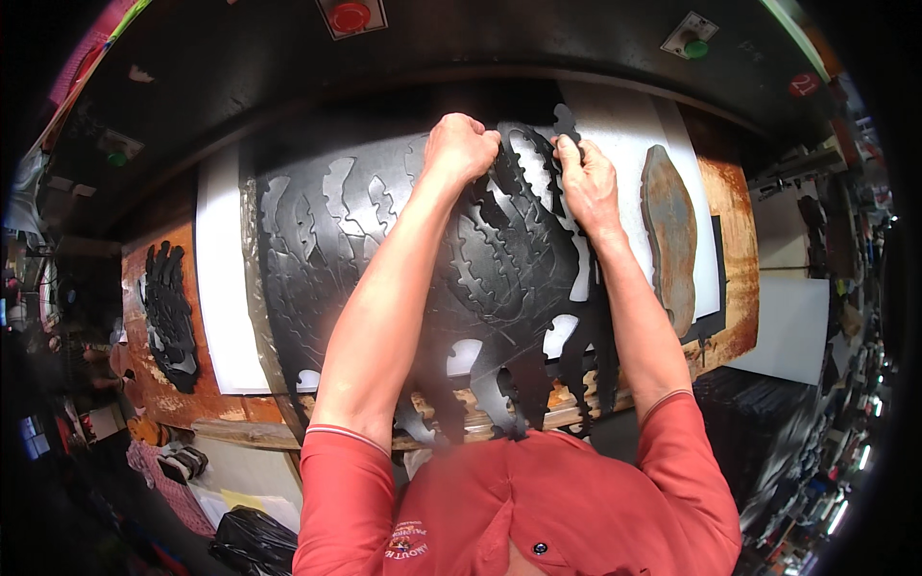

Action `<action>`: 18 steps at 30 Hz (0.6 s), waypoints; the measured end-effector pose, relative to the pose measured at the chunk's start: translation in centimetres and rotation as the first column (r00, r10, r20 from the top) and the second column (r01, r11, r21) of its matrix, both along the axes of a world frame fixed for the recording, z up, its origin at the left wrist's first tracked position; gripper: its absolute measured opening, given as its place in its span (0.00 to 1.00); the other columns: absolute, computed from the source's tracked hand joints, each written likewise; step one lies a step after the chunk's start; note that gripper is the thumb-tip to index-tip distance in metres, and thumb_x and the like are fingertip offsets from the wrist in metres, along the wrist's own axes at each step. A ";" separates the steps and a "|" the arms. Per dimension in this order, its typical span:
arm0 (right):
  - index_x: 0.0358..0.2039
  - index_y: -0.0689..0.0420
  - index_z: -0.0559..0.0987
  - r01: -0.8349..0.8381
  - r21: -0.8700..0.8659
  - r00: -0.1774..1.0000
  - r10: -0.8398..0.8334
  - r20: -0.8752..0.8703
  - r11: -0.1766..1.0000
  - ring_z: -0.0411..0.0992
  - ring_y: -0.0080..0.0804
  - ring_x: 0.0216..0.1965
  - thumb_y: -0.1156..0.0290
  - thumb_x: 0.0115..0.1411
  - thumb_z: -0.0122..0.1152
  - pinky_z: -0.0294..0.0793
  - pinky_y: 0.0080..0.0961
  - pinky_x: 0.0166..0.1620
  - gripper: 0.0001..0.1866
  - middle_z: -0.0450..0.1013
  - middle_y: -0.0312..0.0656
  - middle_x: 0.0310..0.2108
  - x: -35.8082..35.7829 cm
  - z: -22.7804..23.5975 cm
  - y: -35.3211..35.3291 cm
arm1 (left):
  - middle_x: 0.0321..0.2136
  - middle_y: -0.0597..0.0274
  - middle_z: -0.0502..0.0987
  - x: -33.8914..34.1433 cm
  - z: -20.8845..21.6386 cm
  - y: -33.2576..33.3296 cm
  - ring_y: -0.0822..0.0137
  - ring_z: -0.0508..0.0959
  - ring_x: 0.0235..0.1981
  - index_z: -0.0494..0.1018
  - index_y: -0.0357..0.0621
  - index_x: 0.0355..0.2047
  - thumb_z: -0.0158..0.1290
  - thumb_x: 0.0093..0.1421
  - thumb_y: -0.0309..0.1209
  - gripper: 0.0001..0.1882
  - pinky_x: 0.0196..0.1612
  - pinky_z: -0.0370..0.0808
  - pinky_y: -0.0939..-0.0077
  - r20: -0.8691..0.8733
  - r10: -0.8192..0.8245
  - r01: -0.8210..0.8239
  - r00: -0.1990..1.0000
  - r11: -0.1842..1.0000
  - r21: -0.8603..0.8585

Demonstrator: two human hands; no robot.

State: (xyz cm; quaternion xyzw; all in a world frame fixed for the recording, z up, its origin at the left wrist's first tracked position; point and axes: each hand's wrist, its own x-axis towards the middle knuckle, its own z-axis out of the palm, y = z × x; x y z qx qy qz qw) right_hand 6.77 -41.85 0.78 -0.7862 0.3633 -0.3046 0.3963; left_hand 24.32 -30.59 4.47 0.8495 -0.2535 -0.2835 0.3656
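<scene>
A wide black rubber-like sheet [370, 278], cut through with many toothed, curved openings, spreads before me, its near end hanging in ragged strips over the table edge. My left hand [461, 149] is closed at the sheet's far part, seemingly gripping it; the fingertips are hidden. Between the thumb and fingers of my right hand [588, 182] is a narrow black piece with a notched edge [564, 119]; whether it is still joined to the sheet I cannot tell. Right of that hand lies a long, sole-shaped cutting die [670, 240], worn grey-brown, on a white board [706, 264].
Black toothed pieces [170, 317] are piled on the worn wooden table [728, 216] at the left. A dark machine beam [499, 43] with a red button [349, 16] and green buttons [696, 47] spans the far side. A black plastic bag [252, 542] is at lower left.
</scene>
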 end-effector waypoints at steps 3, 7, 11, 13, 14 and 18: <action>0.43 0.63 0.83 -0.025 -0.104 0.997 0.032 0.072 0.994 0.77 0.37 0.34 0.64 0.75 0.57 0.76 0.32 0.41 0.15 0.78 0.44 0.32 0.8 -0.8 0.9 | 0.44 0.45 0.87 0.2 0.2 -0.2 0.56 0.86 0.50 0.84 0.36 0.49 0.66 0.60 0.34 0.20 0.56 0.79 0.65 -0.070 0.031 -0.032 0.997 0.999 -0.009; 0.48 0.63 0.83 -0.006 -0.134 0.983 0.030 0.181 0.991 0.73 0.21 0.30 0.66 0.77 0.55 0.74 0.23 0.36 0.14 0.76 0.34 0.29 0.9 -0.7 1.3 | 0.39 0.52 0.86 -0.5 -0.9 1.6 0.65 0.85 0.43 0.82 0.36 0.52 0.67 0.59 0.31 0.21 0.51 0.80 0.70 -0.297 0.070 -0.160 0.952 0.943 -0.292; 0.49 0.64 0.81 -0.004 -0.061 0.970 0.018 0.242 0.998 0.77 0.37 0.34 0.70 0.74 0.57 0.76 0.32 0.40 0.11 0.76 0.45 0.34 0.1 0.0 2.0 | 0.38 0.57 0.85 -2.2 -2.5 3.5 0.66 0.83 0.40 0.80 0.35 0.51 0.65 0.61 0.29 0.19 0.49 0.80 0.69 -0.016 0.052 -0.053 0.999 0.839 -0.542; 0.50 0.64 0.81 0.000 -0.164 0.970 0.040 0.240 0.986 0.77 0.38 0.35 0.70 0.74 0.57 0.76 0.32 0.40 0.11 0.77 0.45 0.36 0.1 0.1 2.4 | 0.36 0.56 0.83 -3.2 -2.8 3.5 0.58 0.83 0.39 0.80 0.36 0.47 0.63 0.62 0.27 0.14 0.49 0.79 0.63 0.303 0.084 0.096 0.949 0.839 -0.535; 0.50 0.63 0.81 -0.015 -0.314 0.966 0.095 0.242 0.949 0.78 0.41 0.36 0.71 0.74 0.57 0.77 0.33 0.41 0.11 0.77 0.46 0.39 0.2 0.1 2.5 | 0.35 0.54 0.82 -3.7 -2.8 3.4 0.52 0.81 0.40 0.79 0.38 0.44 0.61 0.59 0.23 0.12 0.49 0.79 0.59 0.444 0.097 0.170 0.891 0.836 -0.522; 0.51 0.64 0.81 -0.008 -0.223 0.981 0.051 0.185 0.975 0.79 0.51 0.37 0.69 0.74 0.56 0.78 0.37 0.43 0.13 0.78 0.52 0.37 0.4 0.1 2.4 | 0.36 0.49 0.81 -7.3 -2.0 3.1 0.48 0.81 0.42 0.79 0.38 0.41 0.58 0.59 0.22 0.09 0.48 0.79 0.57 0.544 -0.100 0.438 0.833 0.721 -0.537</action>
